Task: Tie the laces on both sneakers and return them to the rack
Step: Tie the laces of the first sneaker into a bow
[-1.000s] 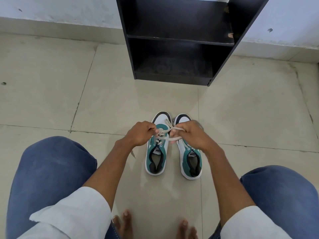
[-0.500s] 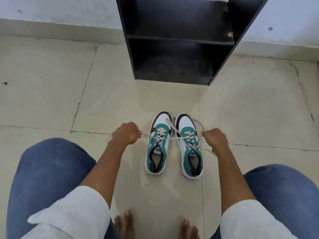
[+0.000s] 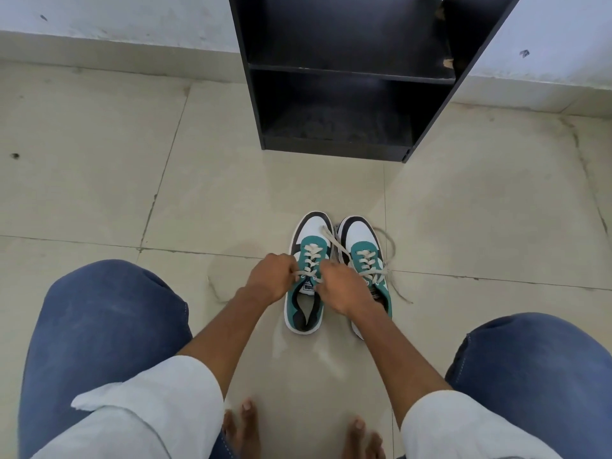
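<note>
Two teal, white and black sneakers stand side by side on the tiled floor, toes pointing to the rack. My left hand point(image 3: 270, 279) and my right hand point(image 3: 341, 288) meet over the tongue of the left sneaker point(image 3: 306, 313), each pinching its cream lace point(image 3: 311, 260). The right sneaker point(image 3: 364, 246) is partly covered by my right hand and wrist. Its laces point(image 3: 392, 256) lie loose, trailing over the floor on its right side. The black rack point(image 3: 334, 147) stands just beyond the shoes, with both shelves bare.
My knees in blue jeans frame the view at the lower left point(image 3: 106, 326) and lower right point(image 3: 543, 356). My bare toes point(image 3: 245, 425) rest on the floor behind the shoes. A white wall with a skirting point(image 3: 99, 51) runs behind the rack.
My hands, spread wide half a second ago with the left sneaker's lace pulled taut, have come back together over its tongue. The shoes have not moved.
</note>
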